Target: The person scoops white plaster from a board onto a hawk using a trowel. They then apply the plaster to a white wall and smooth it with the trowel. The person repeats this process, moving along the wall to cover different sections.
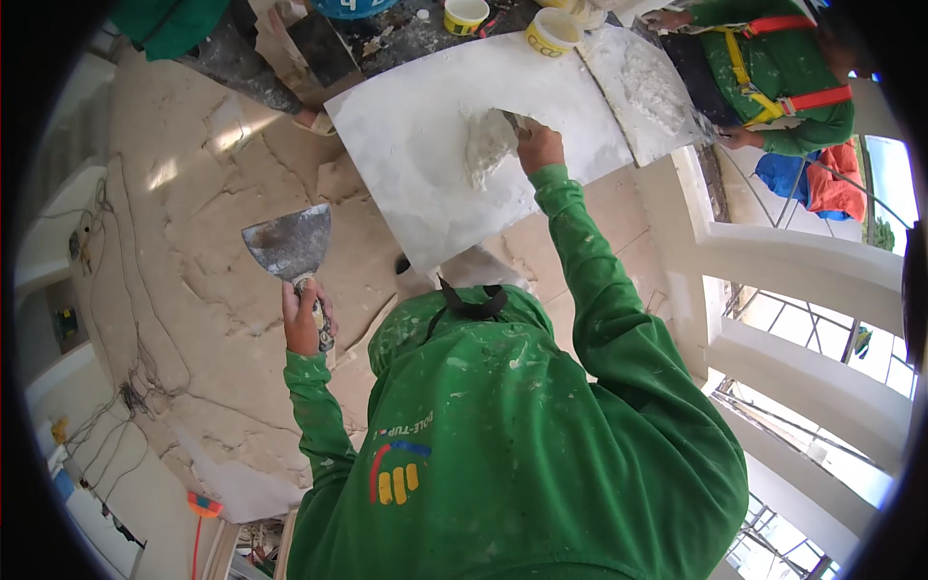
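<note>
The fingers of the right hand (539, 147) were closed on a small putty knife (512, 120), its blade set into the white filler heap (486, 145) lying just left of the hand on the mixing board (406, 174). The left hand (302, 319) — well apart, lower left — gripped a broad scraper (288, 244), blade up. Two yellow tubs (551, 31) stood beyond the board; their contents could not be made out.

Two putty knives (290, 244), two yellow tubs (553, 31) (both open), one board (425, 135).

Bright daylight from right; sharp centre, fisheye-bent, dark rim
</note>
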Available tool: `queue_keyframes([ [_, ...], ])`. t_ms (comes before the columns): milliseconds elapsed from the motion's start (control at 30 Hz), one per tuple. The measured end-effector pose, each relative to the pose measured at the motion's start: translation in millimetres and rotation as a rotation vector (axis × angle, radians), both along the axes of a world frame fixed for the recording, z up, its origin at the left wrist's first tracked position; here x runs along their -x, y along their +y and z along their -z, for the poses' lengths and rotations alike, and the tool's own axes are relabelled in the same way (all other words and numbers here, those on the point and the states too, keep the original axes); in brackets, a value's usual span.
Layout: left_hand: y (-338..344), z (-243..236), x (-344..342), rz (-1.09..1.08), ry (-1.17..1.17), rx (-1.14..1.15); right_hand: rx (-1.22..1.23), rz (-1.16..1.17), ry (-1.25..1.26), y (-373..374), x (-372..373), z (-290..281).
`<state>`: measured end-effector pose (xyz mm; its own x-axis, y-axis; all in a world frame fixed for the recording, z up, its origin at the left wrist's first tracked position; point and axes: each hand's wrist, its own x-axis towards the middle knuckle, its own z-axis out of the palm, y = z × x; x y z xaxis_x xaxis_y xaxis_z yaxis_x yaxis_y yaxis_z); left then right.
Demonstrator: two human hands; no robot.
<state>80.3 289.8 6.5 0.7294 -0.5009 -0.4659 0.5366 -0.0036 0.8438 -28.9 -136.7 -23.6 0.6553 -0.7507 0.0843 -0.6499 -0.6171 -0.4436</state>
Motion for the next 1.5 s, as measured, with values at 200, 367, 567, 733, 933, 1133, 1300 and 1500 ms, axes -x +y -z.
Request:
queue_keyframes([
  [200,7.0,15.2,14.8,-0.054,0.052,0.027,0.140,-0.377,0.288,6.3,-4.3,29.2],
  [367,27.2,28.8,26.2,-0.076,0.118,0.032,-0.037,0.016,0.049,-21.1,18.4,-13.3],
  [567,34.6,34.5,27.8,-0.181,0.159,0.040,-1.076,0.749,-0.654,46.0,104.2,74.8],
  [733,39.0,38.5,9.0,-0.116,0.108,0.016,-1.041,0.849,-0.991,57.0,42.1,101.1],
  [933,27.1,13.6,-8.0,-0.083,0.042,0.021,-0.108,0.281,-0.174,-23.4,-14.2,36.1],
  [1133,21.5,29.6,-0.4,-0.087,0.086,0.028,0.188,-0.418,0.159,16.8,4.3,41.5],
  [1300,15.9,36.6,10.0,-0.091,0.148,0.095,-0.026,-0.361,0.117,-21.1,6.4,-16.6],
  [1500,20.7,33.1,10.3,-0.133,0.144,0.061,-0.597,0.420,-0.390,-65.7,128.3,74.7],
])
